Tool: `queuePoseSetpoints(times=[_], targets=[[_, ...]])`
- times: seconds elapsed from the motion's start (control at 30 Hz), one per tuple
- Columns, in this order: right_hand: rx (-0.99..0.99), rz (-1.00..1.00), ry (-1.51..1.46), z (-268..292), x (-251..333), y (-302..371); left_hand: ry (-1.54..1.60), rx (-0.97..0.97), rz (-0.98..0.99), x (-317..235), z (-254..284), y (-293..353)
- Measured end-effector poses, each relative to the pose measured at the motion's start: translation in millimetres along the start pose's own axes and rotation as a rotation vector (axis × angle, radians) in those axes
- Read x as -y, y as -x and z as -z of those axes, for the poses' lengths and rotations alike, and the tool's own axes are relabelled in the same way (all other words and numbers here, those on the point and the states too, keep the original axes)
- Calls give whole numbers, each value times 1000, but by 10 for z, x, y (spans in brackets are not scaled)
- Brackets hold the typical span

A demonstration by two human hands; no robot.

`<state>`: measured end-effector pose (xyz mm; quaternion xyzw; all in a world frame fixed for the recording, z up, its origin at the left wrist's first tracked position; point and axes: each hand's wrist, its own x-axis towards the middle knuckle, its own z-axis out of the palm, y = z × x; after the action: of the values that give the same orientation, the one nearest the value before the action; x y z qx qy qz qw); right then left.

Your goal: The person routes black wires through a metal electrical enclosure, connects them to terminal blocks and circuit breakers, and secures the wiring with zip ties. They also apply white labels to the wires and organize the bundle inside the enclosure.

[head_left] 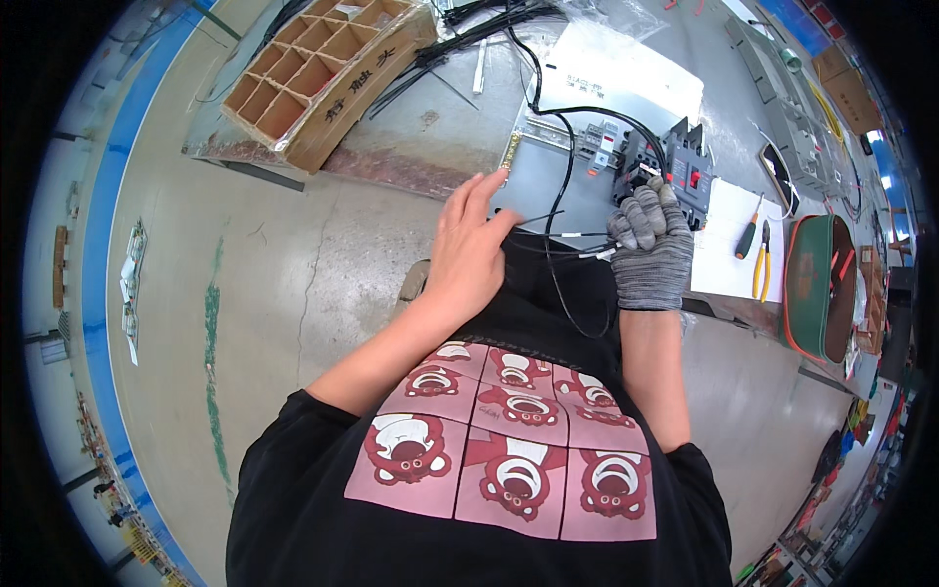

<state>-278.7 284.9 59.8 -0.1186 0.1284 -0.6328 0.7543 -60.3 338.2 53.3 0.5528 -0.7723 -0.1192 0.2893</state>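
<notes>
My bare left hand is at the near left edge of a grey mounting plate, fingers bent and thumb toward the right. Thin black wires with white marker sleeves run from beside its thumb to my right hand. My right hand, in a grey knit glove, is closed around the wires' other part, just in front of a black circuit breaker with a red switch. The gloved fingers hide the exact grip. A brass terminal strip lies by my left fingertips. A small white-grey breaker sits on the plate.
A divided cardboard box stands at the far left, near bundled black cables. To the right lie a screwdriver, yellow-handled pliers, white paper, a phone and a green tool bag.
</notes>
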Motion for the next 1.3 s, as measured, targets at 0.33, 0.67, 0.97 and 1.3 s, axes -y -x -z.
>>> queuePoseSetpoints(times=[0.33,0.67,0.97,1.3], targets=[[2,-26,-29,-92,-39,28,333,-8,-475,-477,399,-53],[45,-51,-54,-113,-86,49,-265,353,-276,-199,818,68],[19,-11,4,-203,-128,52,122,426,50,-417,251,-144],[9,27,8,-93,-271,-41,-79,267,106,-128,386,353]])
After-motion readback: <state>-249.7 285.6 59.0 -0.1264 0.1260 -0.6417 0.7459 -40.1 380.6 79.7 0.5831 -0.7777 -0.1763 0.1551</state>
